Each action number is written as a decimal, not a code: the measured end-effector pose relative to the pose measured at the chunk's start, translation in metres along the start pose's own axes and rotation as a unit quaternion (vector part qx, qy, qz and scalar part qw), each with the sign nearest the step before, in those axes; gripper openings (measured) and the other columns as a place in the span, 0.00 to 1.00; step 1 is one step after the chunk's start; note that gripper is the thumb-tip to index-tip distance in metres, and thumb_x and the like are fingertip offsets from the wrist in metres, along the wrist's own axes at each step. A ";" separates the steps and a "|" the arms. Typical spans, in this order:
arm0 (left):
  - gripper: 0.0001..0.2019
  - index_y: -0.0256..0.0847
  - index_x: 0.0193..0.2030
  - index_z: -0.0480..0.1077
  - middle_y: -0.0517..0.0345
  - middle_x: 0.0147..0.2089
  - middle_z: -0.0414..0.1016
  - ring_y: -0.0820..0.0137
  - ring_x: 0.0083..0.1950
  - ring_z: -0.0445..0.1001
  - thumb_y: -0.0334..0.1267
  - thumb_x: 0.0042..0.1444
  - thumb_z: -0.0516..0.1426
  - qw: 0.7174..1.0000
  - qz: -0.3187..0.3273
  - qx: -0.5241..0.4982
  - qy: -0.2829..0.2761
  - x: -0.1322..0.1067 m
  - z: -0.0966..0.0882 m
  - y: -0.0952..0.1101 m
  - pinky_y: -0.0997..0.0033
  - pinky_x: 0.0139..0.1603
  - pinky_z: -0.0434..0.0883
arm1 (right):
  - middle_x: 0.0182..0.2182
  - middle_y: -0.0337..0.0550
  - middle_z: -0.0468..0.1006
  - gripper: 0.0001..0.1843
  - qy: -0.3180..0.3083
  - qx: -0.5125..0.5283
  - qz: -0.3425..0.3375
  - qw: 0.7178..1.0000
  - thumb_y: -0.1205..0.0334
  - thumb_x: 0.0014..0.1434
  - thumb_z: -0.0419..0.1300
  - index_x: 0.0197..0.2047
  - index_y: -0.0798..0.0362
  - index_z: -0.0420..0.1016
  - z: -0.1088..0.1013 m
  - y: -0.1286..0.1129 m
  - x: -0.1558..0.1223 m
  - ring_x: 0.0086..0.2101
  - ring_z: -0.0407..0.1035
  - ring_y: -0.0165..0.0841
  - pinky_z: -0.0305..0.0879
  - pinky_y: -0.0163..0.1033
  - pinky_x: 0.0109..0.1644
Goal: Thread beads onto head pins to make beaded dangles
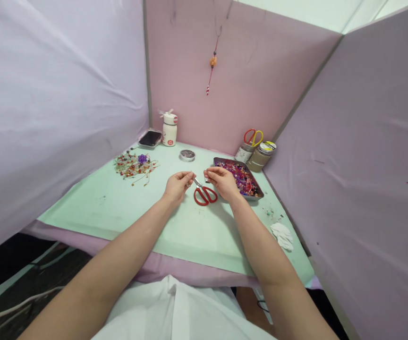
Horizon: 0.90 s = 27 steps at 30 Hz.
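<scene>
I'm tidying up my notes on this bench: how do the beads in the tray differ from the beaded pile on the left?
The tray beads sit inside a low-walled tray; the left pile lies loose on the green tabletop.
The tray beads look mostly purple, pink and dark; the left pile looks mostly red, green and amber, with one purple cluster.
Both are jumbles of small, colourful pieces.
</scene>
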<state>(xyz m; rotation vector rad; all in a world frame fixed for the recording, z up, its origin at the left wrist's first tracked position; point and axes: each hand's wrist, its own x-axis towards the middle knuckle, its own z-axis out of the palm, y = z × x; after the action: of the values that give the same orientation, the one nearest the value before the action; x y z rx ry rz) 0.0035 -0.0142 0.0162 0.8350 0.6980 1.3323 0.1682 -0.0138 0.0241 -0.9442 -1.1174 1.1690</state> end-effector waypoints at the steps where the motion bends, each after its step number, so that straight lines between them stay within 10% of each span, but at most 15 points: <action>1: 0.13 0.34 0.29 0.72 0.56 0.30 0.75 0.80 0.27 0.66 0.39 0.38 0.68 1.000 0.005 -0.006 -0.003 0.000 0.000 0.000 0.76 0.34 0.65 | 0.31 0.40 0.80 0.15 -0.007 0.022 0.013 1.000 0.58 0.40 0.70 0.33 0.51 0.76 0.003 0.001 -0.002 0.32 0.73 0.29 0.68 0.36 0.40; 27: 0.13 0.34 0.29 0.72 0.57 0.29 0.74 0.80 0.27 0.66 0.38 0.39 0.67 1.000 0.001 -0.019 -0.013 -0.001 0.001 0.001 0.74 0.35 0.65 | 0.26 0.34 0.73 0.12 -0.060 0.148 0.094 0.983 0.60 0.44 0.71 0.32 0.49 0.74 0.015 0.015 -0.006 0.27 0.65 0.25 0.65 0.34 0.31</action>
<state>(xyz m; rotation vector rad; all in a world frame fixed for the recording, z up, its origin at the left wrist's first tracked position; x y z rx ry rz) 0.0041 -0.0157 0.0174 0.8207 0.6495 1.3308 0.1507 -0.0171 0.0121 -0.7672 -0.9289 1.5166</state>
